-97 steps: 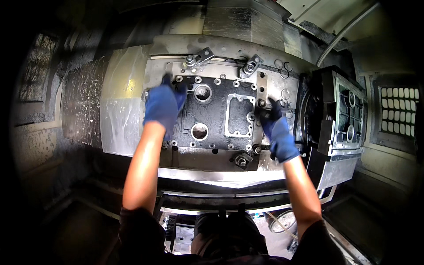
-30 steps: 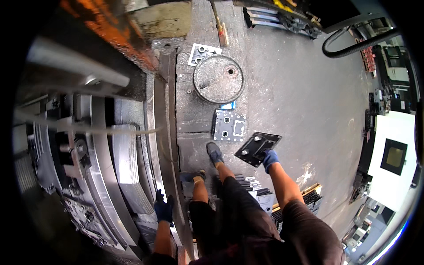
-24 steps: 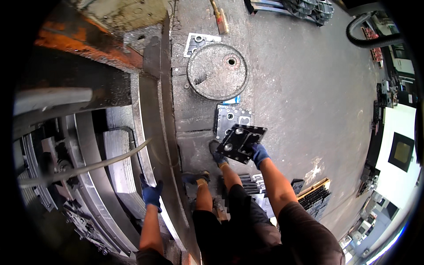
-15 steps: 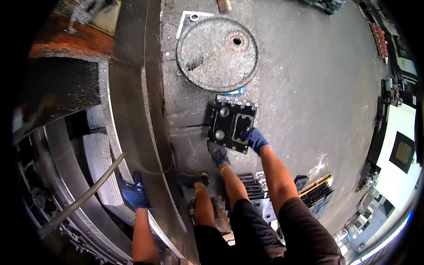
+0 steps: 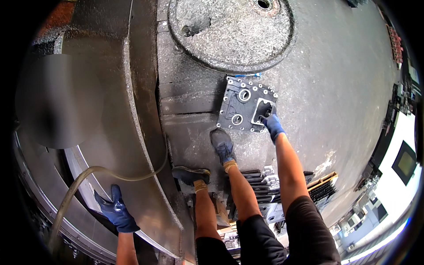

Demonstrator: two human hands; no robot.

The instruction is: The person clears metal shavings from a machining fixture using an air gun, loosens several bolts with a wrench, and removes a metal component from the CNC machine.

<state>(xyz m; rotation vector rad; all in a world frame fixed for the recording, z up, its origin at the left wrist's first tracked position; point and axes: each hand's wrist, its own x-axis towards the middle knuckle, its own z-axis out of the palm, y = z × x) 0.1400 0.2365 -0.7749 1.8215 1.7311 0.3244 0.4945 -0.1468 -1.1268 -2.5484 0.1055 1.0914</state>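
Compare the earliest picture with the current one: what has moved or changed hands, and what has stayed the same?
The dark grey metal cover plate with bolt holes, once gripped by both gloved hands on the machine fixture, now hangs from the right hand alone, low over the gritty floor beside the round metal disc. The left hand has let go and rests on the curved steel machine edge. Both blue gloves are still on.

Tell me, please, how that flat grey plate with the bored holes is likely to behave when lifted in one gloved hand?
The metal plate looks like thick machined metal, so probably stiff and heavy for its size. The right hand grips only one edge, by the rectangular opening, so it may swing or tilt downward. Being flat and angular, it should not roll once laid on the gritty floor.
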